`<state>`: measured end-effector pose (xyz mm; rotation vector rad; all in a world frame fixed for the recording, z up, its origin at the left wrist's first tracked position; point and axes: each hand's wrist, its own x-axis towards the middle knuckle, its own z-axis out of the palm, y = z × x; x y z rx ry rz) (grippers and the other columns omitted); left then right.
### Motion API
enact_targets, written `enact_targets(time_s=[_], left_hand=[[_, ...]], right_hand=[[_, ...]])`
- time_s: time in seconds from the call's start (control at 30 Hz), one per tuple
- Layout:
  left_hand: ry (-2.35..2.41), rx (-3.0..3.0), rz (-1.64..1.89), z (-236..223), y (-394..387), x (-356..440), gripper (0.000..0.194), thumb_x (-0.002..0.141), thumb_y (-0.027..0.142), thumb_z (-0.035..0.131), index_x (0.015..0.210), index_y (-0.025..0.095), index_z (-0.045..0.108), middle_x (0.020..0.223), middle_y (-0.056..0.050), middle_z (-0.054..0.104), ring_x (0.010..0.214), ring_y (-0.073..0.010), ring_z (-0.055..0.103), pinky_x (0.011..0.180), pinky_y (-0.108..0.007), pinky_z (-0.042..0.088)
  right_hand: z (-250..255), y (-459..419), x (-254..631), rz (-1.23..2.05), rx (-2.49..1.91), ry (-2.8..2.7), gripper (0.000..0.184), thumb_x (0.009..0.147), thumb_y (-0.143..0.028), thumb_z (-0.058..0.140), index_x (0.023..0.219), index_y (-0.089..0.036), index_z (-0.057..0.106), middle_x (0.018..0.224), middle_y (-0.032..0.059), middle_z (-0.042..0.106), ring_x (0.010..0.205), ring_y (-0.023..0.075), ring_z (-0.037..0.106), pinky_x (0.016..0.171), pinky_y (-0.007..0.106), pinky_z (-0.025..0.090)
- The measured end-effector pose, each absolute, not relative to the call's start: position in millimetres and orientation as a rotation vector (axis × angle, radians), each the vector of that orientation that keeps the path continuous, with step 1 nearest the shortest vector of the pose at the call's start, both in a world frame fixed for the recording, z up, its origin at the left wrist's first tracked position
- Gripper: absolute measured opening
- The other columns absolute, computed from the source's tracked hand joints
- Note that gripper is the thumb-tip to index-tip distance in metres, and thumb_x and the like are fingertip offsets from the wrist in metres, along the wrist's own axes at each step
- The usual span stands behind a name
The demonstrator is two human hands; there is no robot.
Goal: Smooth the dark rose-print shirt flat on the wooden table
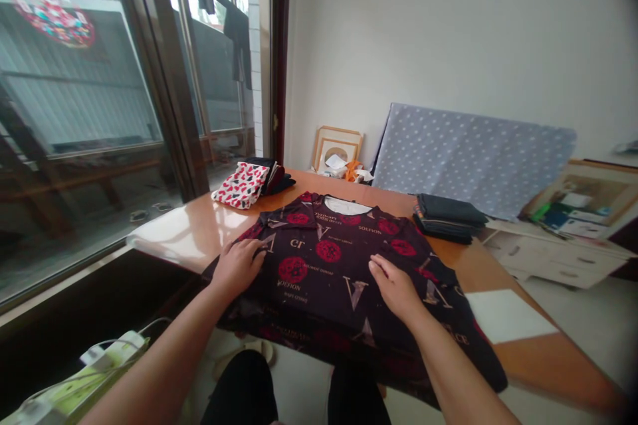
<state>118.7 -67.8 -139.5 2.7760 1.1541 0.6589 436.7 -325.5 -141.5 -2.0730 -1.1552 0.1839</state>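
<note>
Left hand: the left hand (238, 265) lies flat on the left side of the T-shirt, at 11 o'clock from the person's lap.
Left fingers: pressed together, pointing toward the middle of the shirt, pinching nothing.
Right hand: the right hand (395, 289) rests on the shirt's right side, at 1 o'clock.
Right fingers: slightly spread, fingertips (373, 264) on the cloth at 11 o'clock from the right palm, pinching nothing.
T-shirt: the dark maroon T-shirt (319, 259), printed with red circles and gold letters, lies spread face up, its white-lined collar (341, 204) at 12 o'clock. Its near part hangs over the edge of the glossy orange table (548, 358).
Beside the shirt: a folded red-and-white cloth (240, 184) sits at 11 o'clock, against a dark folded pile (272, 176). A stack of folded dark clothes (446, 218) sits at 1 o'clock, and a white sheet of paper (508, 315) lies at 2 o'clock.
Farther off: a polka-dot board (468, 153) leans at 1 o'clock, and picture frames (337, 149) stand at 12 o'clock. A window (84, 113) runs along 10 o'clock.
</note>
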Motion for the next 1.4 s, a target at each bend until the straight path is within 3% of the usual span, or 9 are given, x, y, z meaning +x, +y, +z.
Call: enact_targets(time_s=[0.33, 0.8, 0.93, 1.07, 1.2, 1.4], left_hand=[[1.213, 2.793, 0.653, -179, -108, 116, 0.052, 0.102, 0.054, 0.034, 0.14, 0.028, 0.058, 0.156, -0.007, 0.052, 0.15, -0.0265, 0.036, 0.125, -0.049, 0.014], [1.247, 2.783, 0.631, -182, -106, 119, 0.052, 0.103, 0.053, 0.033, 0.143, 0.028, 0.056, 0.158, -0.007, 0.05, 0.151, -0.0247, 0.034, 0.124, -0.048, 0.014], [1.244, 2.757, 0.589, -175, -107, 118, 0.053, 0.102, 0.054, 0.032, 0.142, 0.028, 0.056, 0.156, -0.007, 0.051, 0.15, -0.0263, 0.036, 0.123, -0.049, 0.016], [1.161, 2.768, 0.53, -157, -103, 116, 0.053, 0.099, 0.059, 0.038, 0.135, 0.028, 0.061, 0.148, -0.009, 0.059, 0.138, -0.03, 0.05, 0.115, -0.048, 0.032], [1.101, 2.779, 0.468, -129, -85, 122, 0.046, 0.096, 0.058, 0.043, 0.116, 0.027, 0.071, 0.123, -0.01, 0.072, 0.114, -0.0298, 0.065, 0.095, -0.041, 0.047], [1.082, 2.702, 0.495, -96, -25, 163, 0.037, 0.094, 0.049, 0.046, 0.097, 0.026, 0.074, 0.098, -0.006, 0.076, 0.094, -0.0251, 0.069, 0.078, -0.032, 0.048]], right_hand=[[-176, -401, 444, 0.032, -2.532, -1.228, 0.072, 0.099, -0.058, 0.036, 0.156, -0.014, 0.042, 0.164, 0.0134, 0.036, 0.156, 0.0301, 0.024, 0.126, 0.051, 0.021], [-177, -403, 446, 0.101, -2.526, -1.221, 0.068, 0.099, -0.054, 0.041, 0.156, -0.016, 0.043, 0.165, 0.0127, 0.035, 0.157, 0.0272, 0.022, 0.127, 0.048, 0.018], [-175, -405, 449, 0.146, -2.457, -1.2, 0.065, 0.098, -0.054, 0.043, 0.152, -0.017, 0.049, 0.163, 0.014, 0.038, 0.156, 0.0278, 0.025, 0.126, 0.049, 0.019], [-168, -408, 456, 0.23, -2.336, -1.191, 0.065, 0.095, -0.055, 0.047, 0.145, -0.015, 0.057, 0.158, 0.0158, 0.045, 0.152, 0.029, 0.034, 0.125, 0.048, 0.025], [-153, -407, 475, 0.302, -2.183, -1.142, 0.059, 0.091, -0.055, 0.053, 0.135, -0.018, 0.066, 0.14, 0.0142, 0.064, 0.134, 0.0285, 0.058, 0.116, 0.044, 0.04], [-131, -379, 539, 0.179, -2.138, -1.021, 0.049, 0.087, -0.044, 0.054, 0.124, -0.018, 0.072, 0.117, 0.0122, 0.076, 0.103, 0.0264, 0.073, 0.097, 0.04, 0.054]])
